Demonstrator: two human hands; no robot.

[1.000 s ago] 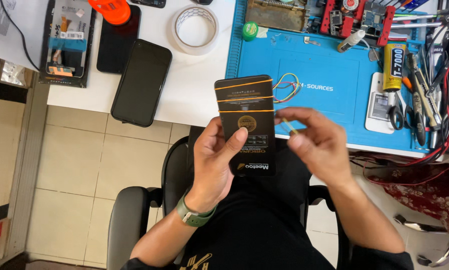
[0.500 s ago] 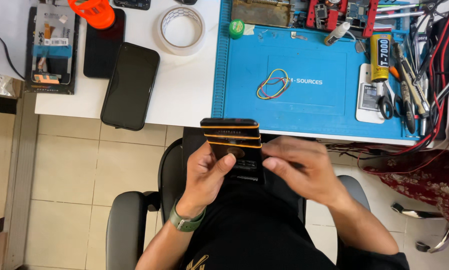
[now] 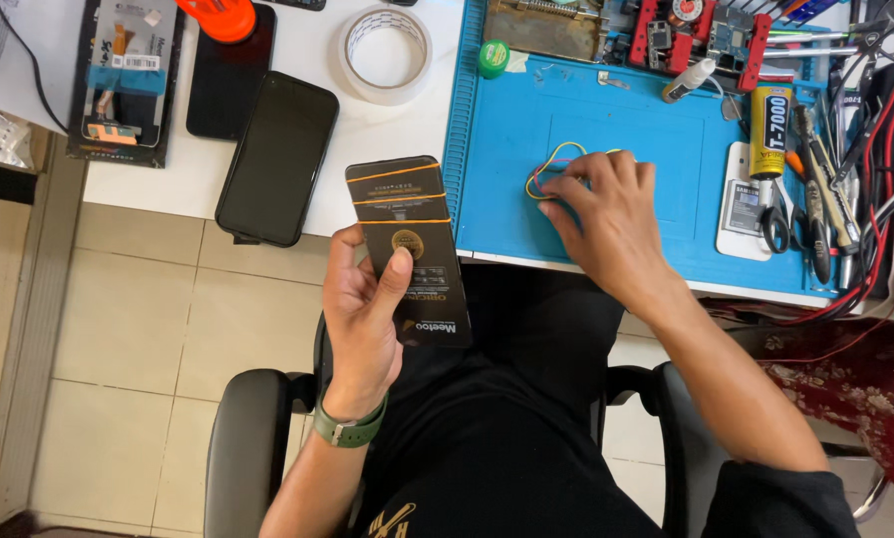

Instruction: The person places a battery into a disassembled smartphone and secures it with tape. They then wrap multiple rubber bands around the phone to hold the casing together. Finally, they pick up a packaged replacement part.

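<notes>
Left hand (image 3: 365,314) fingers wrap black box (image 3: 407,249), orange-banded, centre-near; right hand (image 3: 606,224) fingertips pinch rubber bands (image 3: 551,169) on blue mat (image 3: 507,130).

White desk (image 3: 387,130), blue mat (image 3: 616,110), phone (image 3: 277,159)

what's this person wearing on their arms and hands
Both hands are bare, with no gloves or rings visible. The left hand has an olive-green watch strap with a metal buckle on its wrist. The right hand has a bare wrist and forearm; a dark sleeve starts near the elbow.
</notes>
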